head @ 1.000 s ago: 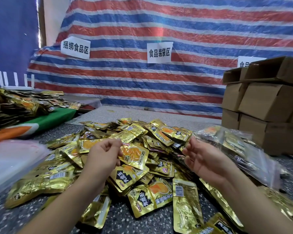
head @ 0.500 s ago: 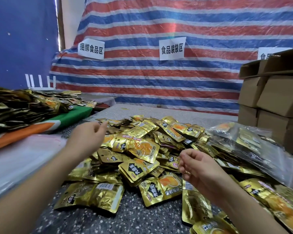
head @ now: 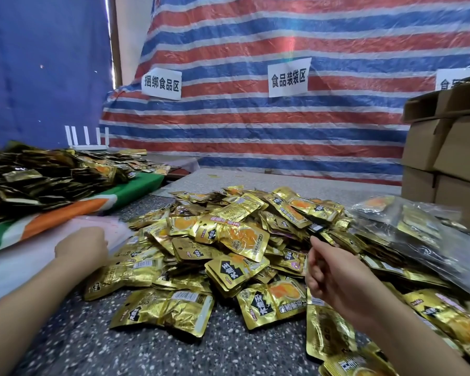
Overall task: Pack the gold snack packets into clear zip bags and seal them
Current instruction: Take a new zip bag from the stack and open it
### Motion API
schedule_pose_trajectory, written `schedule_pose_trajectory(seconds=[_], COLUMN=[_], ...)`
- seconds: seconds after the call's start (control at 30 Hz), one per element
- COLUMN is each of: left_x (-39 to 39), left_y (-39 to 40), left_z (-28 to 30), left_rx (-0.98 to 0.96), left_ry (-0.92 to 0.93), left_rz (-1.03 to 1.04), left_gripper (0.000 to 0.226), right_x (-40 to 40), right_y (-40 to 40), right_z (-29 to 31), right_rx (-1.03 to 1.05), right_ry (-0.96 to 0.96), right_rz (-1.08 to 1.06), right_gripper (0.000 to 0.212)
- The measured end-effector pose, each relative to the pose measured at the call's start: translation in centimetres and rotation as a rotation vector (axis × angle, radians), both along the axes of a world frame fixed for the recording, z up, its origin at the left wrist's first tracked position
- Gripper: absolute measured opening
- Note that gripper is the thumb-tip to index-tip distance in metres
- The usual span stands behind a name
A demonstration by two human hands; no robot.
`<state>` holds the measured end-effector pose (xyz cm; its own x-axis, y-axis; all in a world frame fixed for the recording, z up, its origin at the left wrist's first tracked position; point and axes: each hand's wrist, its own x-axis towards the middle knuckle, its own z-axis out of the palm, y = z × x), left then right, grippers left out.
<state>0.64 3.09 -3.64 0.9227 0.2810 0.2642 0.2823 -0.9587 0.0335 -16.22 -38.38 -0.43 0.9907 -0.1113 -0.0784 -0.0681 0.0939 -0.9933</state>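
L hand (head: 83,246) is out to the left of the gold snack packets (head: 228,240), its grip resting on the stack of empty clear zip bags (head: 25,267), which lies at the pile's left edge on the bench (head: 120,348); fingers are curled down at the stack's near corner, but whether they've pinched a bag yet I can't tell. R hand (head: 326,270) hovers loosely curled over the pile's right side w/ nothing in it, grip empty, packets right under and just ahead of it. So the bag is L-hand work, and packets are nearer the R: judging by this, next step is to lift 1 bag off the stack and bring it rightward to the pile while the R gathers packets. Packets lie every which way, no common long axis, so the R would need to pick ones lying flat on top. Containers: filled zip bags (head: 418,234) w/ gold packets inside lie just right of the R grip; sealed or not, can't tell. Cardboard boxes (head: 445,158) are stacked beyond them, contents hidden.
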Motion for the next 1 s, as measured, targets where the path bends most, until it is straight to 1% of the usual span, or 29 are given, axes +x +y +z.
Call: schedule_pose_trajectory(seconds=[0.1, 0.17, 0.33, 0.43, 0.6, 0.83, 0.93, 1.0], left_x=[-0.3, -0.2, 0.1, 0.0, -0.5, -0.7, -0.6, -0.6], left_y=[-0.2, -0.1, -0.2, -0.5, 0.2, 0.3, 0.5, 0.5], left_z=[-0.1, -0.2, -0.2, 0.2, 0.1, 0.3, 0.4, 0.5], left_rx=[0.012, -0.011, -0.013, -0.070, -0.094, -0.164, -0.190, -0.230], left_ry=[-0.086, -0.075, 0.026, 0.044, -0.164, -0.262, -0.295, -0.317], left_rz=[0.026, 0.038, 0.033, 0.100, 0.090, 0.040, -0.003, -0.007], left_gripper=[0.031, 0.033, 0.013, 0.014, 0.020, 0.044, 0.043, 0.034], right_x=[0.0, -0.1, 0.0, 0.1, 0.2, 0.4, 0.4, 0.4], right_y=[0.0, 0.1, 0.1, 0.0, -0.1, -0.3, -0.3, -0.3], right_z=[0.1, 0.1, 0.1, 0.0, -0.2, -0.3, -0.3, -0.3], right_rx=[-0.009, -0.011, -0.041, -0.050, -0.053, -0.060, -0.064, -0.066], right_ry=[0.010, 0.017, 0.028, 0.030, 0.028, 0.033, 0.033, 0.035], right_rz=[0.008, 0.006, 0.003, 0.006, 0.018, 0.027, 0.026, 0.027], right_gripper=[0.039, 0.038, 0.037, 0.038, 0.039, 0.037, 0.037, 0.037])
